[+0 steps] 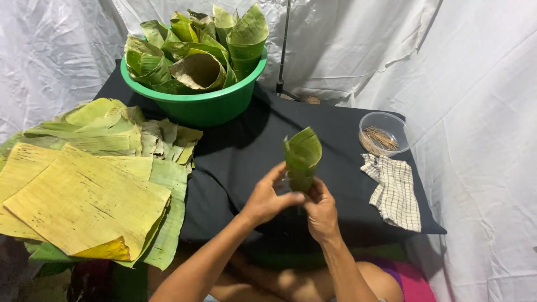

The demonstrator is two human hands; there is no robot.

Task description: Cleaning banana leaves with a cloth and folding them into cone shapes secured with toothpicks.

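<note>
Head view: the person's left hand (267, 197) and right hand (320, 210) are meeting just in front of the green basin (193, 103), above the black-draped surface (246, 151). Both sets of fingers are closing around the narrow lower end of a leaf cone (302, 156), which is standing upright with its open mouth facing up; the left fingers (282, 200) are curling round its base from one side, the right thumb pressing from the other.

Progress, as judged: the green basin is already holding a good number of rolled cones (196, 50), so a fair share appears done. The cone in hand looks formed, though whether it is pinned cannot be told. To the left of the basin a thick stack of flat leaf sheets (84, 190) is waiting, so much seems left.

Materials: the sheets are broad, ribbed and matte, yellow-green with browning edges, some squared. The finished cones are glossy, darker green. To the right of the basin a clear round bowl (385, 133) is holding thin wooden sticks (380, 138); just nearer the person a checked cloth (394, 193) is lying crumpled. White creased sheeting (475, 84) is hanging behind.
</note>
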